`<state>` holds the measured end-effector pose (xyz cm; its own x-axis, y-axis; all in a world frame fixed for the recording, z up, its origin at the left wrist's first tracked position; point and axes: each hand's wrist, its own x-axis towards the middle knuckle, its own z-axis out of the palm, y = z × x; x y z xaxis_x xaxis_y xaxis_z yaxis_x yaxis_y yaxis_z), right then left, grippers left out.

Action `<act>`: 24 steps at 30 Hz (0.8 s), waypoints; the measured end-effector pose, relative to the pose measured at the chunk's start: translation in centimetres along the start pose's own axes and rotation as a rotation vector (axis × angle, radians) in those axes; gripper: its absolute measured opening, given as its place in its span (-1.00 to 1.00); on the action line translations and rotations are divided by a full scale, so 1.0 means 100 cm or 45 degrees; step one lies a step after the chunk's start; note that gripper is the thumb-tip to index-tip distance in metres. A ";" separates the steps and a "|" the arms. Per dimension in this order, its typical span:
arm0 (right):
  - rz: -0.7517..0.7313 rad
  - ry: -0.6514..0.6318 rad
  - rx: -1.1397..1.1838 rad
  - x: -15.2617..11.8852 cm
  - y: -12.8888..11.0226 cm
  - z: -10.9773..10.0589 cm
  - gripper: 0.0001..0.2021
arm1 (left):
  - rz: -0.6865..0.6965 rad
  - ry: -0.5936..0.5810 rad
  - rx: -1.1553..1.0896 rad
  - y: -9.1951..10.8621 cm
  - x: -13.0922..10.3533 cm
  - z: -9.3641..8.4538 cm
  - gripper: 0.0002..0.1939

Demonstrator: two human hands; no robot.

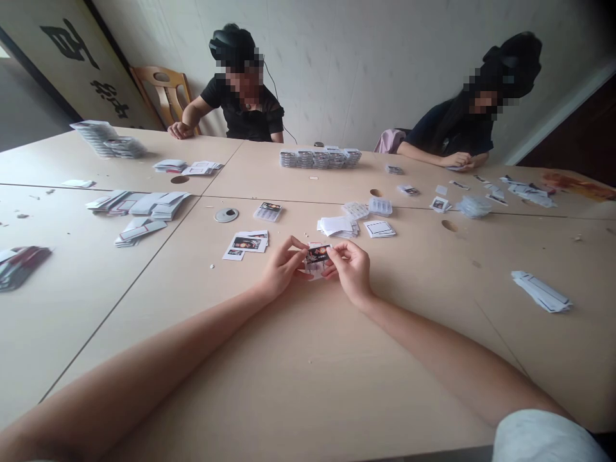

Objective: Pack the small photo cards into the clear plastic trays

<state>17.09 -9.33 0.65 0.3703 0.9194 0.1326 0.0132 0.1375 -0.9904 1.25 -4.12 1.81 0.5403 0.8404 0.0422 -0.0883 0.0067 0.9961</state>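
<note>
Over the middle of the table, a small clear plastic case (316, 266) is held up between both hands. A dark printed label (318, 254) lies across its upper part. My left hand (285, 264) pinches the left side, thumb and forefinger at the label's edge. From the other side, my right hand (350, 266) grips it the same way, its thumb on the label's right end. Left of my left hand lie a few dark printed cards (249, 243). Beyond my hands is a stack of white paper slips (335, 226). Fingers partly hide the case.
A similar case (268, 211) lies farther off, beside a round metal cap (226, 215). Stacked cases (320, 158) stand near the far edge. Paper bundles (139, 203) lie left, white strips (541, 292) right. Two people sit opposite, one with hands (457, 160) on the table.
</note>
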 end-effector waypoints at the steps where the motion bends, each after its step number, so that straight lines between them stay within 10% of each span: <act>1: -0.010 0.017 -0.034 0.000 0.001 0.000 -0.73 | -0.002 0.002 -0.001 0.000 0.000 0.000 -0.71; 24: -0.058 0.071 -0.190 0.003 0.002 -0.002 -0.72 | -0.014 0.041 0.034 0.004 -0.002 0.001 -0.68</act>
<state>17.38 -9.11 0.50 0.4171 0.8911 0.1789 0.1671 0.1183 -0.9788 1.21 -4.38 2.17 0.5138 0.8574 0.0292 -0.0600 0.0020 0.9982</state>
